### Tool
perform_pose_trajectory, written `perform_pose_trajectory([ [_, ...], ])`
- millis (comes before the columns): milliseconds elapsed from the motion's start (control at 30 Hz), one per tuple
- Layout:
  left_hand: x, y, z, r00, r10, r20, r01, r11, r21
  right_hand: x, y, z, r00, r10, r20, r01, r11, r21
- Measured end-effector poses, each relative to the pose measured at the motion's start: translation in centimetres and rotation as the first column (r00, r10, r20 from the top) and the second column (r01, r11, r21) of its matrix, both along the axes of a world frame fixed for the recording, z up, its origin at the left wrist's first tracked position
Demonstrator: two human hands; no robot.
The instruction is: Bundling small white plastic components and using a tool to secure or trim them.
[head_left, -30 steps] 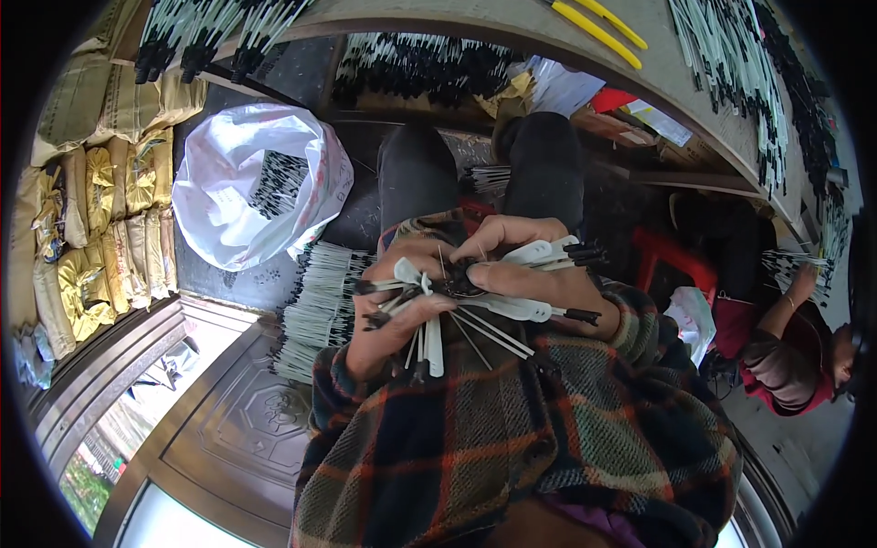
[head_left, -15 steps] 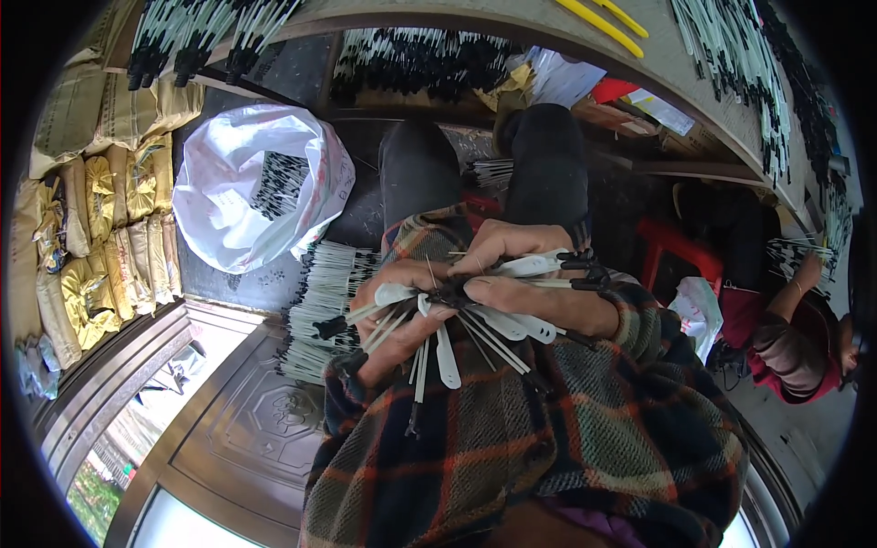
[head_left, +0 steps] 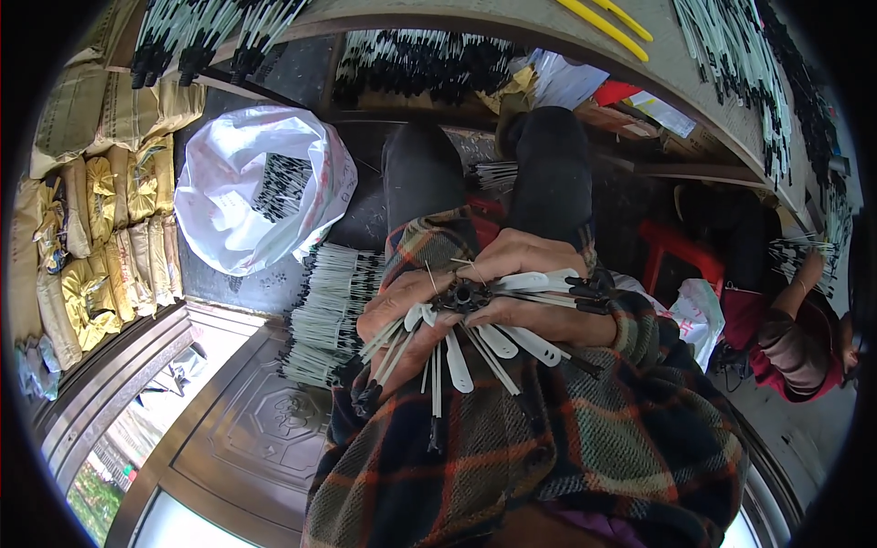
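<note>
Above my lap, both hands hold a black round hub [head_left: 463, 296] whose open hole faces up. White rods with black ends and flat white strips [head_left: 458, 363] spread out from it like a fan. My left hand [head_left: 397, 315] is closed on the hub's left side, its thumb just below the hole. My right hand [head_left: 534, 258] grips the right side, with the thumb below and fingers above. Thin wires stand up by the fingertips. White pieces poke out between the fingers of both hands, and the palms hide part of the assembly.
A stack of white rods with black ends [head_left: 329, 310] lies left of my lap. Beyond it stands a white plastic bag [head_left: 320, 228] with similar pieces inside. A workbench [head_left: 512, 16] carries yellow-handled pliers [head_left: 607, 27] and rod bundles. At right, another person's arm [head_left: 790, 306] reaches toward rods.
The hub has tilted so its round hole now faces up, and my hands have lowered slightly. The white strips have swung a little downward and right. Both hands still hold it.
</note>
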State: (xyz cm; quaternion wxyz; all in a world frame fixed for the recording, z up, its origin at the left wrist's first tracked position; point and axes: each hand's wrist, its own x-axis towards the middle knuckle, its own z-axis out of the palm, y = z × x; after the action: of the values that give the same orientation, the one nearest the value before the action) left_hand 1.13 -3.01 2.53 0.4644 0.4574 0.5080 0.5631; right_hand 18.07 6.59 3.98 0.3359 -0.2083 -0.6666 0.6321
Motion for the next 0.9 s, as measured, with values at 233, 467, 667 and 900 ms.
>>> perform_pose_trajectory([
  [233,-0.4,0.7,0.1,0.995,-0.103,-0.001,0.103,0.995,0.003,0.1,0.0,0.4,1.0,0.006,-0.019,-0.008,0.994,-0.107],
  [467,-0.9,0.7,-0.6,0.992,-0.117,-0.054,0.115,0.993,-0.025,0.0,0.3,-0.3,0.999,-0.02,0.031,0.023,0.997,-0.074],
  [667,-3.8,3.6,-2.3,0.888,-0.423,0.182,0.41,0.906,0.104,0.6,1.0,-0.7,0.999,0.028,-0.033,-0.028,1.0,-0.012],
  [900,-5.4,9.4,-1.8,0.304,-0.817,0.49,0.927,0.373,0.046,-0.7,0.6,-0.1,0.989,0.115,-0.098,-0.098,0.982,0.161],
])
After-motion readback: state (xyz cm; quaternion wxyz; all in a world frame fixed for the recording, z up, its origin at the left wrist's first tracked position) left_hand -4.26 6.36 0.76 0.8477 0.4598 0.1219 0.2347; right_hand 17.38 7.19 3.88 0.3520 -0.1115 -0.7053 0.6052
